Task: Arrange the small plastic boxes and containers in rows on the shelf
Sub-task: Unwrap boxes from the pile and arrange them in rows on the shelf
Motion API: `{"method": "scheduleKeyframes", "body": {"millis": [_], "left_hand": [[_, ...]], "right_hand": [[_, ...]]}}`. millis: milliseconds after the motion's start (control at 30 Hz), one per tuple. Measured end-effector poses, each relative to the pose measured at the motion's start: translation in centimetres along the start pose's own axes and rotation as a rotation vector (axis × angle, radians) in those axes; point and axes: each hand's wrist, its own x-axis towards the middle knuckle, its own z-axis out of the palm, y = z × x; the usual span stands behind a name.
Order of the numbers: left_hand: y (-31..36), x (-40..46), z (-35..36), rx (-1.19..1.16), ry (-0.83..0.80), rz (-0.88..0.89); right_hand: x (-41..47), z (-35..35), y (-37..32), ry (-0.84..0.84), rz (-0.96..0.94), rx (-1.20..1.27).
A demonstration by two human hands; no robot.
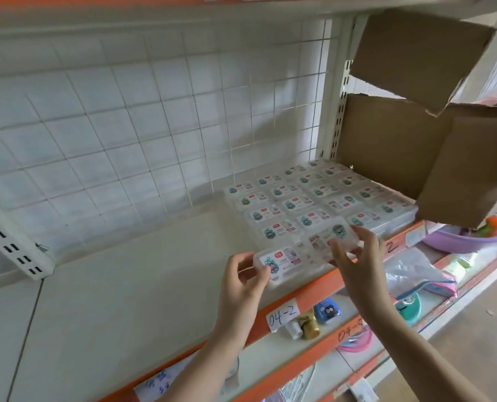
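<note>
Now each hand's fingers (263, 272) pinch a small plastic box (280, 264).

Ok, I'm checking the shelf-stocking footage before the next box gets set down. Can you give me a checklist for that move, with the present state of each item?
1. Left hand has a grip on a box: ok, fingers pinch its left end.
2. Right hand has a grip on the second box: ok, fingers curl round it.
3. Free shelf space left of the rows: ok, bare surface there.
4. Existing rows straight: ok, boxes sit in an even grid.
5. Labels face up: ok on both held boxes.
6. Cardboard carton clear of the hands: ok, it sits right of and above them.
</note>
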Motion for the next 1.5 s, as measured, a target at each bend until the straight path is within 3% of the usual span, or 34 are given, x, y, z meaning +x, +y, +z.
{"method": "scheduleKeyframes", "body": {"millis": [267,400,633,833,1067,1500], "left_hand": [[-2.1,0.5,2.7,0.190,0.154,0.106],[-2.5,0.8,3.1,0.307,0.118,0.094],[-3.1,0.3,2.6,0.419,0.058,0.181],[-3.2,0.2,2.5,0.467,0.002,0.215],[-2.9,0.6,3.4,0.534,0.043,0.298],[-2.8,0.9,2.6,0.463,-0.011,0.181]], "right_hand": [[0.9,-0.9,1.1,-0.053,-0.204,-0.312],[1.4,-0.9,1.6,-0.026,-0.341,-0.543],[1.2,-1.8,2.6,-0.157,-0.454,-0.591],[2.2,-2.5,2.4,-0.168,-0.530,-0.769],[2.5,-2.5,2.6,-0.151,-0.517,-0.777],[3.0,-2.7,2.6,-0.166,-0.541,-0.734]]}}
